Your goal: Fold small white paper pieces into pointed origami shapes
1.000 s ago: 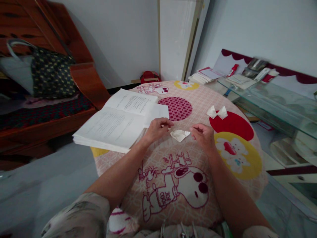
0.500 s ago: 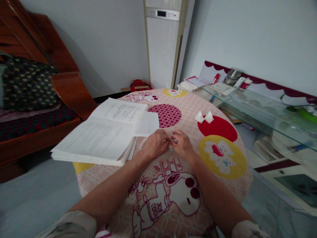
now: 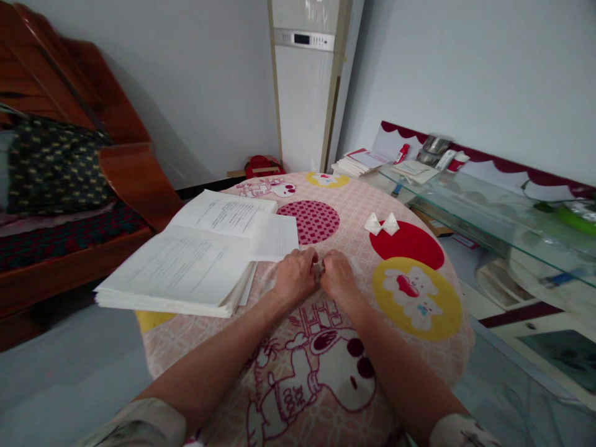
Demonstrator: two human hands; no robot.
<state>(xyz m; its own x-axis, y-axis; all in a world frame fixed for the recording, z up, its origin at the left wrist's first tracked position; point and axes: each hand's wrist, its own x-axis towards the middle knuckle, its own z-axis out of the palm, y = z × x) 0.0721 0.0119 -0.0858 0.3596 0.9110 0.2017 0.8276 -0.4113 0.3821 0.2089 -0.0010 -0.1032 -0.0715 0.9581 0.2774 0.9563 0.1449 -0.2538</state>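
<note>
Close together over the middle of the table, my left hand (image 3: pixel 297 273) and my right hand (image 3: pixel 337 274) have their fingers curled inward. Between the fingertips is a small piece of folded white paper (image 3: pixel 319 269), mostly covered by the fingers. Both hands pinch it from opposite sides. Beyond my right hand, a folded white paper shape (image 3: pixel 382 224) with two pointed peaks rests partly on the red circle of the tablecloth. Left of my left hand lies a thick open book (image 3: pixel 186 248) of printed pages, with a smaller white sheet (image 3: pixel 275 237) at its right side.
A patterned tablecloth (image 3: pixel 321 397) covers the round table. To the right stands a glass shelf (image 3: pixel 484 205) holding papers, a red bottle (image 3: pixel 401 154) and other items. A wooden sofa (image 3: pixel 125 167) is at left, a tall white air conditioner (image 3: pixel 302 93) behind.
My fingers have shifted around the small paper, my right hand now more upright with its fingers curled down. The view has tilted slightly; the book and paper shape stay put.
</note>
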